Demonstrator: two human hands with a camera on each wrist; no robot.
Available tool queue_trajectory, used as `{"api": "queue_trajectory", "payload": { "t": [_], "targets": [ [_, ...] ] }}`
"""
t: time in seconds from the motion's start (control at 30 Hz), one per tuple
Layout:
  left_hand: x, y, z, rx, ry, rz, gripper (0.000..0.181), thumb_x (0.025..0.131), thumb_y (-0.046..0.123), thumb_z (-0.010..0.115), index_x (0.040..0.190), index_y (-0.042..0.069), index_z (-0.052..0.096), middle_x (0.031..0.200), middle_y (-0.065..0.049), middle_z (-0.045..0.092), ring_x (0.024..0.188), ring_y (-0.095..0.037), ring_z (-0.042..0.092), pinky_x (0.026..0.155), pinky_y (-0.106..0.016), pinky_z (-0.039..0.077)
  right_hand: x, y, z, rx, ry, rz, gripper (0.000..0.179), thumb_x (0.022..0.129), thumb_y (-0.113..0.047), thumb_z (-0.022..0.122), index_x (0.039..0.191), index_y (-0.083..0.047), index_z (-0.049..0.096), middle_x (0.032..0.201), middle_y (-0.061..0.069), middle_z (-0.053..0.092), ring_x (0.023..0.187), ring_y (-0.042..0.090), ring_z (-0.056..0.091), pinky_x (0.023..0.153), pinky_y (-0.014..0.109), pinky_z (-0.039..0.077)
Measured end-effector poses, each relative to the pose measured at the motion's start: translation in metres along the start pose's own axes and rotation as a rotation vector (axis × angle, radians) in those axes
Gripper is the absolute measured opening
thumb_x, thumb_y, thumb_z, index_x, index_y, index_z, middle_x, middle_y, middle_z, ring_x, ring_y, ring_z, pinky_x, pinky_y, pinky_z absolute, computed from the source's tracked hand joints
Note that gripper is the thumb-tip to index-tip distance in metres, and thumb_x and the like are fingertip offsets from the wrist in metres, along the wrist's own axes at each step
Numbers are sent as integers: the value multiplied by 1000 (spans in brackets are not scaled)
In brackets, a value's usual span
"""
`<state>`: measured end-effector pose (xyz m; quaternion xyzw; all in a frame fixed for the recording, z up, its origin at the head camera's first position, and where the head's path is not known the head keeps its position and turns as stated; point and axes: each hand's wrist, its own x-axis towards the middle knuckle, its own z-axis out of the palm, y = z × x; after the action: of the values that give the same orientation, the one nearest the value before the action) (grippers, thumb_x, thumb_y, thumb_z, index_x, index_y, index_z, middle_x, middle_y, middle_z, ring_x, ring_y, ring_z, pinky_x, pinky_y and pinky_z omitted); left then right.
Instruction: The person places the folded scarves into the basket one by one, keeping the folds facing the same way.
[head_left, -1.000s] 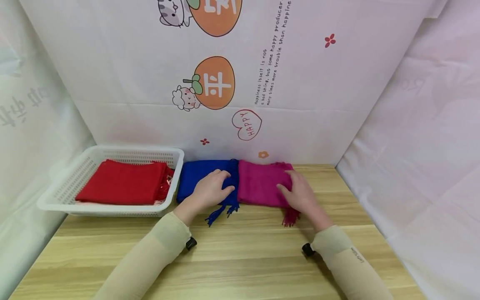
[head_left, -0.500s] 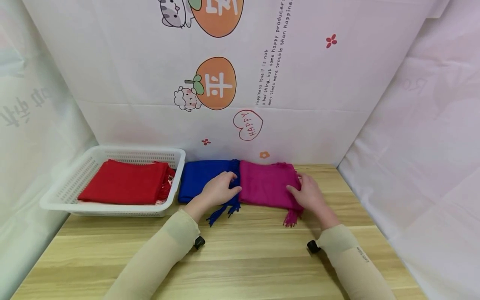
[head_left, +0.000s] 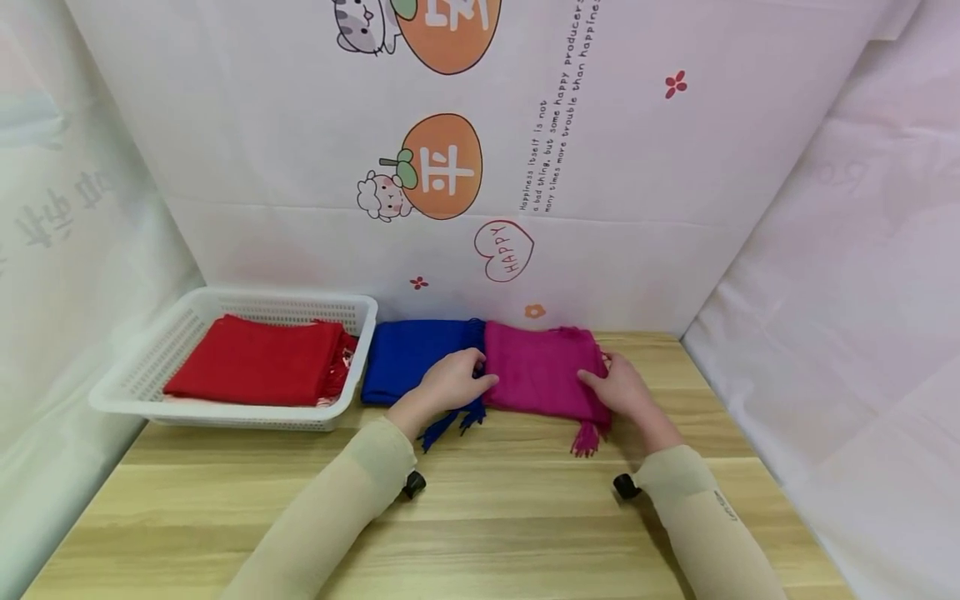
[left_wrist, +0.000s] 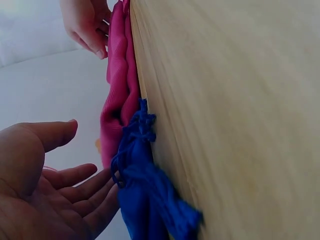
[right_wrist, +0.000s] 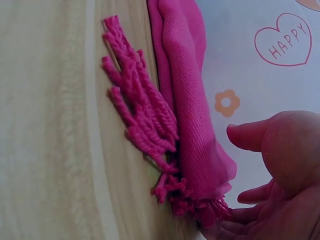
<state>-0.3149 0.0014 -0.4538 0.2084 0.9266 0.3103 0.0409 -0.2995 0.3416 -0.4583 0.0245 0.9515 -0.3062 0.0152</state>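
Note:
A folded magenta scarf [head_left: 543,375] with fringe lies at the back of the table. To its left is a folded blue scarf [head_left: 405,354], its tassels hanging toward the front. My left hand [head_left: 453,379] is over the blue fringe where the two scarves meet. In the left wrist view its thumb stands away from the cloth, while the fingertips [left_wrist: 107,182] reach the scarves' edge. At the magenta scarf's right end is my right hand [head_left: 622,387]. The right wrist view has its thumb [right_wrist: 245,137] raised apart and its fingers at the fringed end, their tips partly hidden.
A white plastic basket [head_left: 112,400] stands on the left, holding a folded red scarf [head_left: 258,362] over other patterned cloth. Wood-grain table [head_left: 510,517] extends in front of the scarves. A printed white cloth wall [head_left: 600,267] rises directly behind them.
My left hand has moved right, to the border between the blue and magenta scarves. My right hand has shifted right, from over the magenta scarf to its end. The head view has turned slightly.

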Motion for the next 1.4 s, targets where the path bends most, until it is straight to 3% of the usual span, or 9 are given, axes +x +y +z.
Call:
{"api": "queue_trajectory", "payload": {
  "t": [0.23, 0.3, 0.4, 0.6, 0.77, 1.13, 1.23, 1.4],
  "targets": [
    [24, -20, 19, 34, -14, 1, 65, 107, 53, 71, 147, 1, 65, 133, -12, 75, 118, -28, 72, 98, -47, 60, 6, 1, 1, 1, -30, 13, 87, 115, -44, 59, 166, 17, 26, 163, 45, 39, 147, 57, 47, 122, 65, 41],
    [26, -20, 19, 21, -20, -8, 65, 106, 53, 71, 145, 1, 66, 130, -12, 75, 113, -27, 72, 95, -47, 60, 7, 1, 2, 7, -35, 17, 87, 115, -44, 59, 167, 17, 26, 163, 44, 39, 148, 57, 47, 123, 65, 41],
    [22, -8, 12, -29, -34, -45, 60, 107, 48, 73, 144, 2, 66, 127, -10, 75, 109, -25, 71, 94, -47, 60, 8, 0, 2, 11, -33, 18, 85, 115, -43, 60, 166, 17, 27, 163, 44, 39, 148, 58, 46, 123, 65, 41],
    [31, -15, 20, -50, -27, -45, 62, 104, 52, 75, 144, 5, 66, 122, -4, 76, 102, -18, 71, 87, -40, 60, 9, -3, 2, 13, -21, 26, 81, 115, -41, 60, 163, 19, 33, 159, 45, 45, 144, 57, 51, 121, 65, 43],
    [34, -17, 23, -95, -8, -61, 70, 104, 50, 76, 154, 4, 59, 126, -4, 75, 108, -19, 71, 91, -42, 61, 12, -2, 3, 28, -9, 32, 76, 114, -41, 62, 155, 20, 44, 147, 43, 56, 127, 51, 63, 111, 61, 52],
    [24, -5, 16, -338, 19, -110, 67, 108, 38, 75, 156, -3, 55, 138, -18, 71, 123, -31, 71, 103, -49, 60, 21, 3, 7, 141, -4, 132, 70, 112, -41, 64, 152, 15, 54, 139, 36, 64, 103, 31, 68, 80, 34, 58],
    [26, -5, 15, -389, 20, -141, 66, 107, 38, 76, 155, -4, 57, 134, -16, 73, 117, -27, 73, 101, -46, 60, 23, 3, 8, 146, 0, 156, 70, 111, -43, 65, 148, 15, 57, 136, 33, 65, 98, 29, 67, 74, 30, 57],
    [29, -4, 15, -393, 27, -166, 57, 106, 38, 77, 143, -3, 66, 121, -11, 75, 99, -20, 70, 89, -39, 59, 26, 3, 10, 124, 13, 164, 68, 110, -44, 65, 144, 14, 61, 136, 33, 66, 101, 29, 65, 77, 30, 55]
  ]
}}
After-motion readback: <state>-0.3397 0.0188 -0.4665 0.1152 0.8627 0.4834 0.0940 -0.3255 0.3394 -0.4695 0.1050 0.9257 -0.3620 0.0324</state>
